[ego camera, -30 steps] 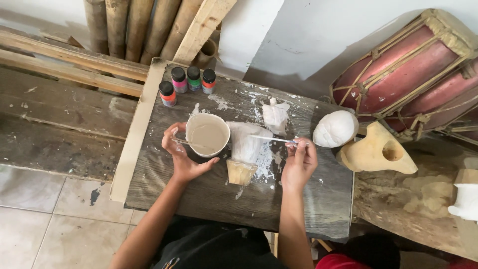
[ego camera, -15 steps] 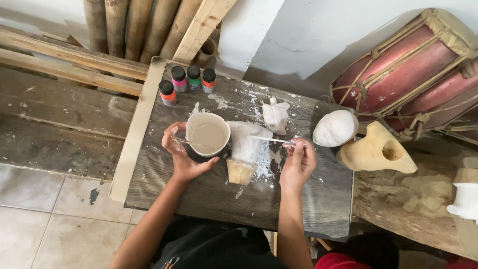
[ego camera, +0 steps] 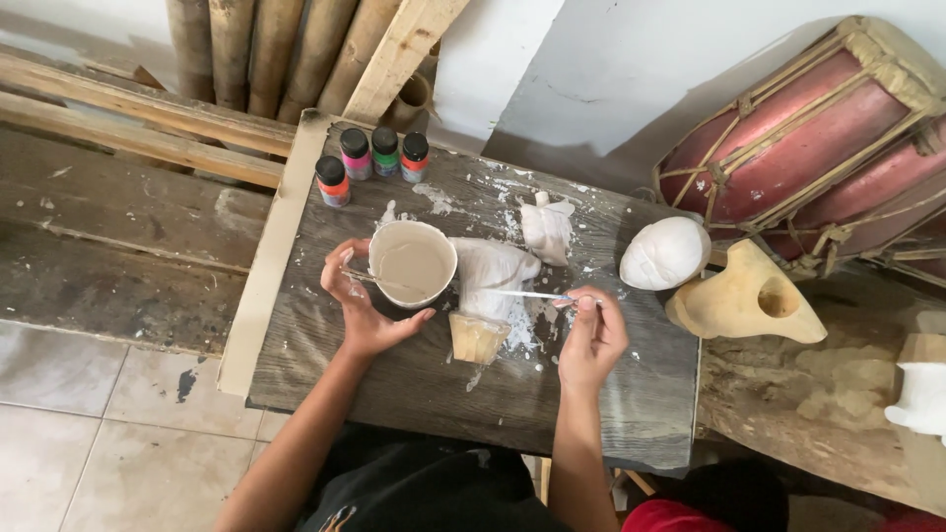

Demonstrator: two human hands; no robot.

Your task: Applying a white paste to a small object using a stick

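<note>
My left hand (ego camera: 363,307) grips the rim of a white cup (ego camera: 412,262) filled with beige liquid; a thin stick rests across the cup by my fingers. My right hand (ego camera: 589,335) pinches a slim paintbrush (ego camera: 522,294) whose tip touches a white-coated carved figure (ego camera: 493,276) on a bare wooden base (ego camera: 477,337). Both sit on a dark, paint-splattered wooden board (ego camera: 394,394).
Several small paint bottles (ego camera: 372,158) with coloured labels stand at the board's far edge. A small white figurine (ego camera: 546,227), a white mask (ego camera: 664,252) and an unpainted wooden mask (ego camera: 747,298) lie to the right. A red drum (ego camera: 788,138) and wooden planks (ego camera: 128,108) lean behind.
</note>
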